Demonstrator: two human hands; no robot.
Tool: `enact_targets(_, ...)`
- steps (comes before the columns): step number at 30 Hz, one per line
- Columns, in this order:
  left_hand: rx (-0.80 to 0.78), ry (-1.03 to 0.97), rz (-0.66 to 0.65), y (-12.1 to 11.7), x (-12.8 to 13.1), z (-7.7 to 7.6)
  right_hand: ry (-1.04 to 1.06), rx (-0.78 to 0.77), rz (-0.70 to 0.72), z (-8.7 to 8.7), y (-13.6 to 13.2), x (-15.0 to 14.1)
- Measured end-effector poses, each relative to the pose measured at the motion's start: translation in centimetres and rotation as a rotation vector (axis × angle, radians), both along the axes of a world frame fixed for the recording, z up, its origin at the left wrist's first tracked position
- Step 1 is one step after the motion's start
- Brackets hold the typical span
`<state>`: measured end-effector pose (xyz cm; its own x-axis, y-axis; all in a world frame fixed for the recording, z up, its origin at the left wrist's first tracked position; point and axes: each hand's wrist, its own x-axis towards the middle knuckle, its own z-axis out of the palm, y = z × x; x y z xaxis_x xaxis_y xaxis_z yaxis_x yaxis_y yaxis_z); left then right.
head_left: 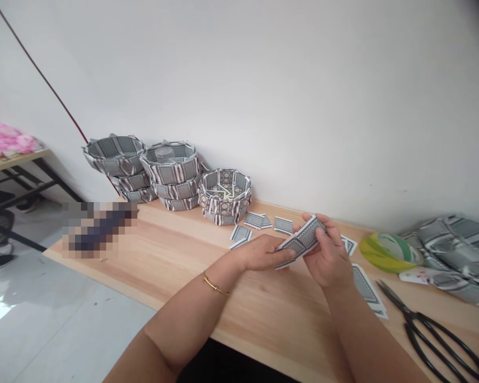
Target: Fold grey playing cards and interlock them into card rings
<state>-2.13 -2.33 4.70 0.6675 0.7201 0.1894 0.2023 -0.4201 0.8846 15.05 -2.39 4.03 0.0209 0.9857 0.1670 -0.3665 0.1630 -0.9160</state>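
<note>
Between my two hands I hold a strip of grey patterned playing cards [303, 240], tilted up toward the right. My left hand [265, 252] pinches its lower left end, thumb on top. Around the upper right end, my right hand [329, 252] is closed, its thumb pressed on the card face. Beyond my hands lie several folded cards [255, 220] with the same grey pattern. More flat cards [367, 290] lie beside my right wrist, partly hidden by it.
Round baskets made of folded cards [175, 173] stand stacked along the wall at the left. Yellow tape [387, 250] lies at the right, before a pile of grey card pieces [459, 250]. Black-handled scissors [415, 316] rest near the right edge. A blurred dark object [104, 229] is far left.
</note>
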Motion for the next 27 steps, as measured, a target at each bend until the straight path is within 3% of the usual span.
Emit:
enact_targets(11,-0.110,-0.009,-0.053,-0.05,-0.33,0.36,0.105,0.034,-0.016,0.11,-0.33,-0.55)
enact_targets(17,-0.165,-0.016,-0.061,-0.07,-0.34,0.59,0.057,0.086,-0.043,0.17,-0.68,-0.75)
enact_targets(27,-0.151,-0.002,-0.062,0.16,-0.45,0.27,0.054,0.094,-0.051,0.16,-0.85,-0.93)
